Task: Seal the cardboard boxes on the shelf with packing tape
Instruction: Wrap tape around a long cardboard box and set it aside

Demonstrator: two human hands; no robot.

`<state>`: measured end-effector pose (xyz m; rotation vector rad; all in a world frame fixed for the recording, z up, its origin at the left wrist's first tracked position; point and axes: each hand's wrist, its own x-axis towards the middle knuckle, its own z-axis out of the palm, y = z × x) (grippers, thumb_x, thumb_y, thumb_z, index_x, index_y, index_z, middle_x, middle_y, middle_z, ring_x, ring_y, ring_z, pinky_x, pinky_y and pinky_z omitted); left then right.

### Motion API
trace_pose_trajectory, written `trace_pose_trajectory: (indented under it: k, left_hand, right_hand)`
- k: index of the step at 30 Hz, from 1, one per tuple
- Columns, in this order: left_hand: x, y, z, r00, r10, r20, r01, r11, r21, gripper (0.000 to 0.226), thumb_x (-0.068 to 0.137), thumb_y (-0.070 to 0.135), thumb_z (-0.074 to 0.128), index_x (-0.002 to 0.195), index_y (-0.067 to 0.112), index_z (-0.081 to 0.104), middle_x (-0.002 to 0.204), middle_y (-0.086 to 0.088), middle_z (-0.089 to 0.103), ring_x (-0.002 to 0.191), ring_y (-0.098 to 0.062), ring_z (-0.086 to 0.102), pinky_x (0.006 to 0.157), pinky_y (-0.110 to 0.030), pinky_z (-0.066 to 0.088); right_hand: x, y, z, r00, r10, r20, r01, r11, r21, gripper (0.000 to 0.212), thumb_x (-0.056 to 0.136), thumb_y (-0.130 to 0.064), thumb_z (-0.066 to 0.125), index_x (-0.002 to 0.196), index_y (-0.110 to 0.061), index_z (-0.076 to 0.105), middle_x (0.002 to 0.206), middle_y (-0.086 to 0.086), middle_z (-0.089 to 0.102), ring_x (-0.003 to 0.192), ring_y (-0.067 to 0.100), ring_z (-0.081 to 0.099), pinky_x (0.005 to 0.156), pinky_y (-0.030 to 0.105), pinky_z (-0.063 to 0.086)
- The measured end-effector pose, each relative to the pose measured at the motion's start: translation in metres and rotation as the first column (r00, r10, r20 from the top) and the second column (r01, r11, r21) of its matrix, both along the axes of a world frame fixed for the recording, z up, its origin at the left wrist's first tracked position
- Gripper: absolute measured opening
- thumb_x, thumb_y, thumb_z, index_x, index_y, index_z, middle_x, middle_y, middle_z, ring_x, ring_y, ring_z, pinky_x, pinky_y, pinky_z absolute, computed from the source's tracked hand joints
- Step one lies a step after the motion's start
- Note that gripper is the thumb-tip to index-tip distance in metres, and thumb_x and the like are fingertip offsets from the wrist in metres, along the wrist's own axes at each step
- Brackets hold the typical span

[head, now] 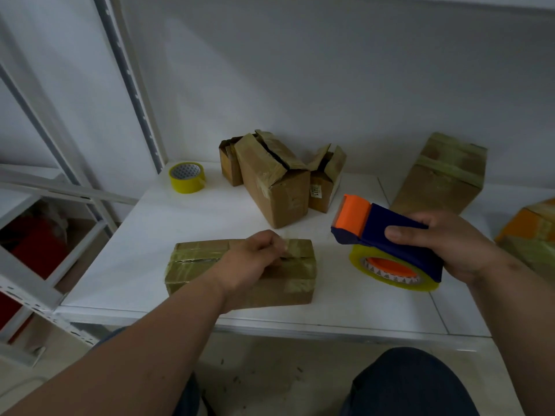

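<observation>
At the front of a white shelf (144, 235), a left hand (255, 262) pinches loose tape on 1 low cardboard box (192, 262) while the right hand (450, 244) grips a tape dispenser (387, 235) just beside it. Pressing that tape end flat over the seam first would likely help the next strip hold.

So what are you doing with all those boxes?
A person is taping boxes shut on a white shelf. The left hand pinches a bit of tape on the front box, while the right hand holds a blue and orange tape dispenser above the shelf. Other boxes wait behind, one with flaps open, beside a spare tape roll.
</observation>
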<state>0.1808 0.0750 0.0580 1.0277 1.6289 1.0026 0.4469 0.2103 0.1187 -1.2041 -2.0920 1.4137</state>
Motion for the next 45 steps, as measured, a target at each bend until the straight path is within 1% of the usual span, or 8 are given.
trace_pose_trajectory:
  k: [5, 9, 14, 21, 29, 34, 39, 45]
  left_hand:
    - [-0.007, -0.004, 0.005, 0.861, 0.162, 0.481, -0.184, 0.983, -0.001, 0.030, 0.099, 0.032, 0.046, 0.085, 0.014, 0.065, 0.093, -0.016, 0.064, 0.098, -0.035, 0.061, 0.093, -0.062, 0.048]
    - [0.002, -0.002, 0.004, 0.997, 0.016, 0.080, -0.009, 0.996, -0.093, 0.053, 0.080, 0.075, 0.050, 0.096, 0.026, 0.060, 0.106, -0.004, 0.065, 0.108, -0.026, 0.059, 0.100, -0.051, 0.046]
    - [0.017, 0.013, 0.004, 0.967, -0.090, -0.239, 0.051, 0.985, -0.164, 0.049, 0.085, 0.071, 0.047, 0.105, 0.026, 0.049, 0.101, 0.004, 0.056, 0.091, -0.013, 0.054, 0.077, -0.032, 0.044]
    - [0.013, 0.013, -0.008, 0.974, 0.069, -0.217, -0.080, 0.996, -0.045, 0.007, 0.093, 0.025, 0.060, 0.088, 0.020, 0.060, 0.084, -0.002, 0.063, 0.077, -0.016, 0.056, 0.068, -0.028, 0.046]
    - [0.017, 0.007, 0.015, 0.967, 0.054, -0.250, -0.043, 0.998, 0.050, 0.043, 0.098, 0.054, 0.040, 0.130, 0.030, 0.056, 0.106, -0.008, 0.065, 0.083, -0.014, 0.055, 0.073, -0.025, 0.040]
    - [0.032, -0.007, 0.029, 0.997, -0.073, 0.017, 0.074, 0.992, -0.100, 0.066, 0.083, 0.072, 0.041, 0.130, 0.030, 0.058, 0.117, -0.007, 0.060, 0.095, -0.018, 0.058, 0.089, -0.030, 0.041]
    - [0.034, -0.010, 0.012, 0.996, -0.090, -0.011, 0.086, 0.978, -0.191, 0.033, 0.094, 0.056, 0.048, 0.100, 0.027, 0.060, 0.093, 0.002, 0.056, 0.080, -0.014, 0.054, 0.078, -0.032, 0.049]
    - [0.046, -0.018, 0.009, 0.814, 0.112, 0.570, 0.172, 0.891, -0.421, 0.069, 0.088, 0.069, 0.043, 0.110, 0.005, 0.056, 0.096, -0.016, 0.064, 0.078, -0.033, 0.069, 0.075, -0.045, 0.058]
  right_hand:
    - [0.007, 0.001, -0.005, 0.991, -0.045, -0.123, 0.023, 0.984, -0.175, 0.101, 0.023, -0.062, 0.091, 0.102, -0.003, 0.070, 0.096, 0.022, 0.072, 0.081, 0.035, 0.071, 0.074, 0.041, 0.056]
    - [0.006, -0.002, -0.007, 0.983, -0.016, -0.181, -0.027, 0.972, -0.234, 0.096, 0.026, -0.056, 0.094, 0.102, -0.002, 0.070, 0.096, 0.023, 0.072, 0.079, 0.034, 0.071, 0.069, 0.039, 0.057]
    - [0.012, -0.006, 0.007, 0.903, 0.045, -0.428, -0.173, 0.949, -0.265, 0.070, 0.028, -0.048, 0.096, 0.084, -0.009, 0.078, 0.081, 0.017, 0.074, 0.066, 0.027, 0.071, 0.059, 0.032, 0.059]
    - [0.019, 0.000, 0.028, 0.940, 0.097, -0.327, -0.154, 0.976, -0.153, 0.085, 0.029, -0.049, 0.096, 0.092, 0.003, 0.071, 0.086, 0.026, 0.070, 0.068, 0.032, 0.068, 0.062, 0.037, 0.057]
    - [0.013, -0.007, 0.036, 0.913, 0.164, -0.375, -0.246, 0.952, -0.183, 0.073, 0.032, -0.048, 0.096, 0.086, -0.004, 0.075, 0.081, 0.019, 0.072, 0.066, 0.028, 0.070, 0.060, 0.033, 0.059]
    - [0.004, -0.013, 0.048, 0.841, 0.183, -0.509, -0.308, 0.936, -0.172, 0.063, 0.035, -0.047, 0.095, 0.084, -0.011, 0.078, 0.080, 0.011, 0.075, 0.067, 0.022, 0.072, 0.062, 0.029, 0.059]
    - [-0.006, -0.023, 0.057, 0.757, 0.222, -0.614, -0.360, 0.927, -0.108, 0.053, 0.042, -0.049, 0.091, 0.082, -0.017, 0.080, 0.077, 0.001, 0.076, 0.068, 0.014, 0.073, 0.061, 0.024, 0.059]
    - [-0.011, -0.023, 0.058, 0.782, 0.240, -0.575, -0.369, 0.922, -0.116, 0.059, 0.043, -0.049, 0.092, 0.088, -0.014, 0.079, 0.084, 0.006, 0.076, 0.074, 0.020, 0.073, 0.068, 0.030, 0.060]
